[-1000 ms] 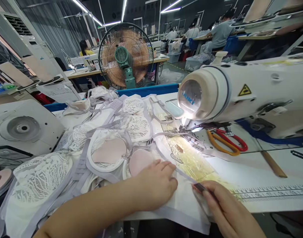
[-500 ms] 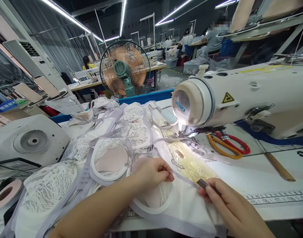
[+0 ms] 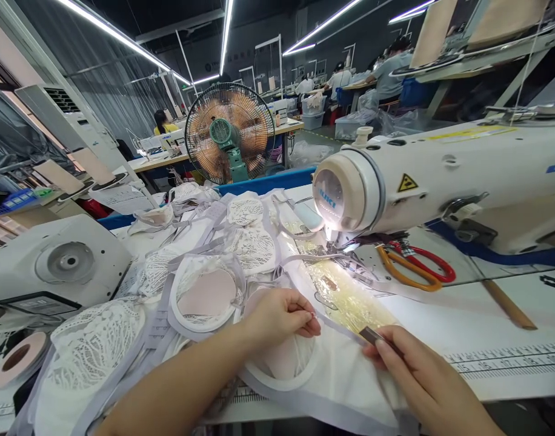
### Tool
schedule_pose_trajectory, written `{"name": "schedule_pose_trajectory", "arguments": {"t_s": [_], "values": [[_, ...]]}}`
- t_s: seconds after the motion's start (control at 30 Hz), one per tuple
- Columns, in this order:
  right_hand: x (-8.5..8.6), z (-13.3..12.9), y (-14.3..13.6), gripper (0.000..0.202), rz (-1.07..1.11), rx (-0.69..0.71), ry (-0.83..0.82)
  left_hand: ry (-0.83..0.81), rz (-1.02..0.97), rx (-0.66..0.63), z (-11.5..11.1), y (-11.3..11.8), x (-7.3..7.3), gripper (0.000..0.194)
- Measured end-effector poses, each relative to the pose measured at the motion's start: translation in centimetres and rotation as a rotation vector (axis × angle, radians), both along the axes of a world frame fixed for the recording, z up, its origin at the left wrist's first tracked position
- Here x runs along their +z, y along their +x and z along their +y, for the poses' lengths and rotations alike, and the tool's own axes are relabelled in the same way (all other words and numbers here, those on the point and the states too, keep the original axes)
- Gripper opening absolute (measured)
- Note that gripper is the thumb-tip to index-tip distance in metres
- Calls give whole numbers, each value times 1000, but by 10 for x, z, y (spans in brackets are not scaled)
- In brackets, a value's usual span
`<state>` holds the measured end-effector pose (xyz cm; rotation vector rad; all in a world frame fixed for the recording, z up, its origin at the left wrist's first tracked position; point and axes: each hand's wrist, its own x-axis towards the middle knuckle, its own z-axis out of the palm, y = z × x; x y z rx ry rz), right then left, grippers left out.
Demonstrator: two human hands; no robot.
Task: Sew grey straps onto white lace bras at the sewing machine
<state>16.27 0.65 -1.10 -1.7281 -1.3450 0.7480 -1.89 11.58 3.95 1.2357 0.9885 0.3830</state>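
Note:
My left hand (image 3: pixel 284 316) is closed in a pinch above the near cup of a white and lilac bra (image 3: pixel 345 369); whatever sits between the fingertips is too small to make out. A small dark flat metal piece (image 3: pixel 371 333), its exact kind unclear, is gripped in my right hand (image 3: pixel 414 366). The fingers of that hand are at the bra's wing, by its upper edge. Left of my hands lie more lace bras (image 3: pixel 91 342), heaped over the table. Beyond the bra, a sewing machine (image 3: pixel 350 191) lights its needle area, where a strap lies across the bed.
Scissors with orange and red handles (image 3: pixel 411 266) lie under the machine arm, and a wooden-handled tool (image 3: pixel 509 304) to their right. A measuring tape strip (image 3: pixel 509 361) runs along the front edge. A white machine head (image 3: pixel 63 260) stands left; a fan (image 3: pixel 229 133) is behind the table.
The camera view has shifted slightly. Both hands keep nearly the same place and grip over the bra.

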Motion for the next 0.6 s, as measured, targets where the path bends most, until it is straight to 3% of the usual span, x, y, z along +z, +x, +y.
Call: {"name": "schedule_pose_trajectory", "arguments": {"t_s": [0.2, 0.33, 0.43, 0.6], "values": [[-1, 0, 0, 26, -27, 4, 23, 68, 22, -86, -3, -3, 5, 14], [-1, 0, 2, 26, -39, 27, 50, 525, 126, -384, -19, -6, 14, 33], [-3, 2, 7, 25, -50, 74, 41, 888, 280, -563, -35, -6, 13, 17], [1, 11, 16, 21, -249, 242, 94, 1231, 540, -670, -45, -4, -11, 67]]}}
